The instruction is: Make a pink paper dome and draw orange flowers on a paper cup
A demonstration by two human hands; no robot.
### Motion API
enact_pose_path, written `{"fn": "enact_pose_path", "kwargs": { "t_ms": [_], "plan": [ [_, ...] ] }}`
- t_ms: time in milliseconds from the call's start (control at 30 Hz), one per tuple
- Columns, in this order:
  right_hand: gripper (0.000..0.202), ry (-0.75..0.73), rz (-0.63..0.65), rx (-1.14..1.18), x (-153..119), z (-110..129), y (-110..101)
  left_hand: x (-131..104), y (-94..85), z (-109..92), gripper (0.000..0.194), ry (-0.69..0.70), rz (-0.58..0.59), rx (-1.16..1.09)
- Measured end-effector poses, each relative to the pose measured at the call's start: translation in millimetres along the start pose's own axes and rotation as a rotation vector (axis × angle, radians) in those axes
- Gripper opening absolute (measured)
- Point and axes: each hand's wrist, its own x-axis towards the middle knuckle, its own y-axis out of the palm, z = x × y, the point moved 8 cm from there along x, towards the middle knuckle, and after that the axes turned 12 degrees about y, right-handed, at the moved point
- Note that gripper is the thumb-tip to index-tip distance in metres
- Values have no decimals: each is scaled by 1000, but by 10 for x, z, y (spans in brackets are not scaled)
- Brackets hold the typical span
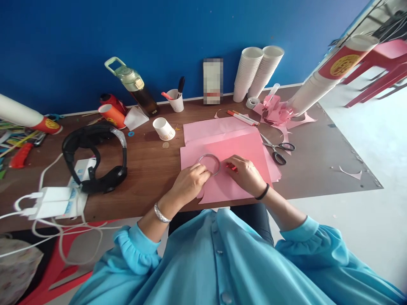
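Observation:
Several pink paper sheets (233, 146) lie stacked on the brown table in front of me. A thin silver metal ring (217, 159), like a bangle, rests on the top sheet. My left hand (190, 182) grips the ring's near left edge, fingers bent over it. Just right of the ring is my right hand (246, 173), its fingers curled close above the paper. Something small and reddish shows under those fingers, too hidden to name. Scissors (276, 147) with black handles lie at the sheets' right edge, blades toward the paper. Two orange-and-white markers (244, 117) lie at the back.
A white paper cup (164, 128) lies to the left, near a black headset (95, 159) and white chargers with cables (52, 201). Behind stand a bottle (136, 89), a cup of pens (176, 101) and stacked cups (249, 72). Pink scraps (276, 111) lie right.

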Motion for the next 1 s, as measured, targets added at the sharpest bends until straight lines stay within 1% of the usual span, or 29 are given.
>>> {"fn": "enact_pose_path", "kwargs": {
  "t_ms": [100, 233, 333, 433, 600, 667, 733, 800, 867, 933, 1000],
  "plan": [
    [16, 24, -35, 86, 3, -73, -47, -30, 69, 13, 22, 3, 14, -28],
    [17, 20, -17, 123, 9, -96, -31, -42, 42, 28, 18, 1, -50, -35],
    [18, 21, -12, 130, 23, -97, -21, -44, -14, 35, 14, -14, -97, -41],
    [18, 25, -18, 139, 30, -107, -25, -96, -88, 71, 12, -49, -123, -60],
    [18, 26, -15, 142, 26, -114, -34, -268, -272, 241, 11, -155, -182, -31],
    [19, 30, -9, 142, 27, -111, -34, -284, -305, 299, 10, -185, -184, -24],
    [19, 32, -5, 137, 27, -107, -30, -233, -270, 302, 12, -160, -143, -31],
    [19, 30, -5, 131, 26, -102, -27, -151, -196, 266, 18, -100, -86, -32],
    [18, 25, -9, 129, 24, -99, -25, -93, -135, 251, 20, -65, -61, -29],
    [18, 22, -11, 128, 23, -100, -21, -84, -98, 286, 22, -84, -60, -33],
    [18, 26, -12, 126, 23, -104, -16, -107, -68, 332, 19, -118, -53, -48]
  ]
}}
